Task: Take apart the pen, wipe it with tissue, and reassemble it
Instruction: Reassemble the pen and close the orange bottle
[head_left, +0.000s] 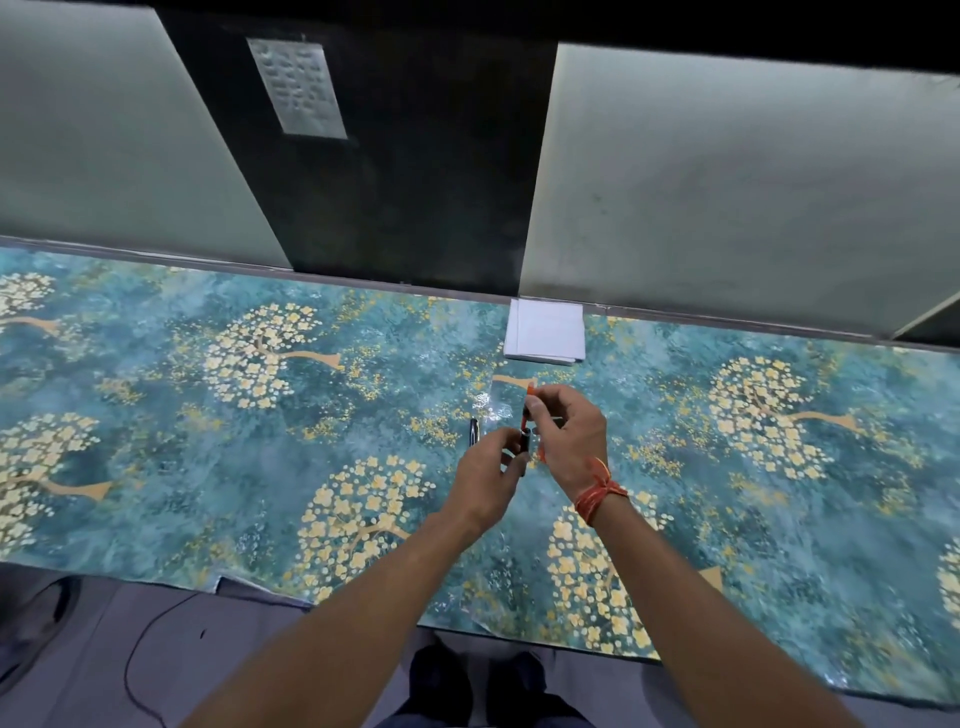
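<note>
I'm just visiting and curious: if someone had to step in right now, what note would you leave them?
Left hand: holds the dark cylindrical pen barrel.
Right hand: holds the orange pen part just above the barrel.
A dark, shiny pen piece lies on the teal floral table cover, left of the hands.
The white folded tissue stack sits at the far edge.
Pen is apart; whether wiping is done I cannot tell. Left: finish reassembly.

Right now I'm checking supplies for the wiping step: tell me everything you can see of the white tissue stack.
The white tissue stack is a small, roughly square pile of folded paper sheets, edges slightly staggered. It lies flat on the floral teal table cover, against the back panel, beyond both hands. Nothing touches it; it looks unused.
</note>
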